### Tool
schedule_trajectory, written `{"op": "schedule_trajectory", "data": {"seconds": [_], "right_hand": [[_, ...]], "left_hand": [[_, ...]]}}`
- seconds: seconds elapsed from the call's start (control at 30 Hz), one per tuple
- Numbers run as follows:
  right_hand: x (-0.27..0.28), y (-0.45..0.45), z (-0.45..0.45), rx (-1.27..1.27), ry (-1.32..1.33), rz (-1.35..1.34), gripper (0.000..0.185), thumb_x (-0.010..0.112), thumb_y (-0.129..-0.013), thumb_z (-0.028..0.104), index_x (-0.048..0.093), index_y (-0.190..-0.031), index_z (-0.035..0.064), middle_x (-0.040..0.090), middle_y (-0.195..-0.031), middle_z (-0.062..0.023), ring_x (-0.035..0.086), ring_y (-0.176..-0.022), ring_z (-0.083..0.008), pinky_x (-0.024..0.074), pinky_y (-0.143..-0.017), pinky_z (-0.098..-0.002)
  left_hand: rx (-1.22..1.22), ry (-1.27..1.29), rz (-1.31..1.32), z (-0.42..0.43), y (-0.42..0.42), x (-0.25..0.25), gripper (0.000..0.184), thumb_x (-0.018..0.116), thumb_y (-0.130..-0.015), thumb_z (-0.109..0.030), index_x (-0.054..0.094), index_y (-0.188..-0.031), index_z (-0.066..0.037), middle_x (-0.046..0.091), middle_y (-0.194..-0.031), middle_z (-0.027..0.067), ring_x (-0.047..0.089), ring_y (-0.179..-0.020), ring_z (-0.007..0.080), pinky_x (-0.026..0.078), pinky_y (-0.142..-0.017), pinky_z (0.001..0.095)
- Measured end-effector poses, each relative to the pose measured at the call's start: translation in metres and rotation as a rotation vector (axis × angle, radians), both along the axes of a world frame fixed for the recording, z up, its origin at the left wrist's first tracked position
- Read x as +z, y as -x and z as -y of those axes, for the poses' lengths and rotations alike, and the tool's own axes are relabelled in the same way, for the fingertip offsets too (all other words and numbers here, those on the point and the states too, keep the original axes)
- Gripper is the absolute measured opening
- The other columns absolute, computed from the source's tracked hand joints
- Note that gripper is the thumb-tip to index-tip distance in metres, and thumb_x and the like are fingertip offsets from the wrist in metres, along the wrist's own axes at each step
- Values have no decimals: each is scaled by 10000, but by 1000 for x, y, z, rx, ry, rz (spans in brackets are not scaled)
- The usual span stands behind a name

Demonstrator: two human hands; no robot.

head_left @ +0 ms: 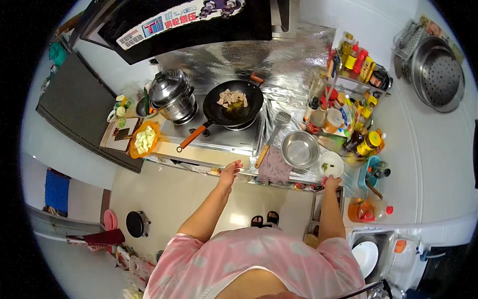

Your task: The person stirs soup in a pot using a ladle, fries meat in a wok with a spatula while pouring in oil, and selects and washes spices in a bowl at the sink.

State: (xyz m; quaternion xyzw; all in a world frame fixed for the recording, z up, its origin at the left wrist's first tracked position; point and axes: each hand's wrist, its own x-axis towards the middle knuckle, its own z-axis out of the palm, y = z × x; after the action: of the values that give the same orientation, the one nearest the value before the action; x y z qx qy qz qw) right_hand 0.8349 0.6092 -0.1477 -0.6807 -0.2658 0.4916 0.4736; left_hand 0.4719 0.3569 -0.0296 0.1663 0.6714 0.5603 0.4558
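My right hand (pixel 330 183) grips the near rim of a small white bowl (pixel 338 172) at the right end of the counter. A few dark green bits lie inside it. My left hand (pixel 230 174) hovers just in front of the counter edge, fingers stretched out and holding nothing. Beyond it, a black wok (pixel 217 113) sits on the stove, its wooden handle (pixel 193 137) pointing toward me. Pale meat pieces (pixel 232 98) and some yellowish liquid lie in the wok. Between my hands are a slotted spatula (pixel 273 141), a greyish-pink cloth (pixel 275 167) and a steel basin (pixel 299 151).
A lidded steel pot (pixel 174 97) stands on the left burner. Chopped pale pieces fill an orange dish (pixel 156 137) near the left counter edge, beside a cutting board (pixel 115 143) with a knife. Sauce bottles (pixel 358 109) crowd the right corner. A sink (pixel 373 281) is at lower right.
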Motion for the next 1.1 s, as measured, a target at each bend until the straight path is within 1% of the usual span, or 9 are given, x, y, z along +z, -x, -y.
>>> {"op": "schedule_trajectory", "data": {"seconds": [0.13, 0.17, 0.27, 0.43, 0.5, 0.7, 0.87, 0.97, 1.1], "right_hand": [[14, -4, -8, -44, 120, -14, 461, 553, -893, 225, 291, -1214, 24, 573, -920, -195, 601, -751, -278, 506, -501, -384], [40, -2, -2, -7, 115, 371, 397, 557, -905, 268, 354, -1170, 53, 561, -954, -174, 565, -900, -281, 508, -685, -385], [25, 3, -6, 38, -298, 175, 259, 523, -922, 220, 437, -1099, 52, 565, -941, -154, 563, -863, -247, 475, -753, -367], [32, 88, 15, 629, -608, 267, 123, 534, -875, 119, 523, -954, 26, 569, -866, -112, 559, -772, -213, 454, -689, -347], [58, 138, 42, 916, -346, 230, 104, 539, -865, 112, 524, -960, 72, 525, -694, -38, 496, -623, -131, 414, -572, -281], [11, 236, 81, 1243, -661, 543, 325, 557, -839, 106, 553, -1162, 67, 597, -793, -133, 575, -704, -243, 491, -672, -352], [-48, 289, 82, 1105, -542, 757, 305, 565, -801, 111, 586, -1101, 59, 464, -1137, -258, 557, -881, -362, 479, -719, -401], [-41, 307, 88, 885, -596, 1039, 365, 532, -751, 51, 545, -1115, 33, 438, -1170, -265, 531, -941, -411, 462, -759, -460], [-10, 320, 108, 654, -579, 1014, 507, 534, -715, 23, 434, -1211, 58, 473, -1144, -255, 521, -979, -434, 449, -797, -471]], "left_hand": [[115, 3, -13, -11, -12, 9, 258, 528, -911, -164, 602, -1156, -135, 630, -1046, -16, 506, -932, 87, 371, -837, 266], [135, -8, -20, -14, -12, 6, 240, 551, -893, -131, 607, -1125, -120, 628, -1021, -12, 510, -923, 88, 380, -828, 256], [175, -35, -60, -17, -10, -12, 172, 611, -850, -64, 616, -1020, -82, 622, -960, 1, 521, -892, 91, 403, -803, 234], [221, -110, -120, -14, 7, -16, 38, 655, -833, -111, 620, -834, -97, 601, -844, -13, 518, -822, 93, 400, -735, 223], [242, -142, -153, -14, 17, -5, 58, 640, -853, -147, 620, -841, -94, 600, -841, -11, 516, -812, 97, 400, -746, 229], [268, 0, -157, 3, 75, 45, 197, 566, -909, -256, 619, -871, -70, 598, -861, -8, 502, -858, 97, 392, -801, 243], [297, -237, -291, 38, 165, 40, 150, 578, -901, -199, 606, -952, -61, 584, -893, -9, 498, -862, 87, 392, -800, 223], [247, -247, -319, 58, 227, 45, 129, 593, -879, -96, 594, -1002, -56, 573, -909, -16, 510, -850, 81, 403, -800, 222], [227, -239, -287, 81, 304, 27, 131, 579, -877, -80, 598, -1004, -52, 579, -906, -13, 515, -857, 80, 413, -798, 218]]}}
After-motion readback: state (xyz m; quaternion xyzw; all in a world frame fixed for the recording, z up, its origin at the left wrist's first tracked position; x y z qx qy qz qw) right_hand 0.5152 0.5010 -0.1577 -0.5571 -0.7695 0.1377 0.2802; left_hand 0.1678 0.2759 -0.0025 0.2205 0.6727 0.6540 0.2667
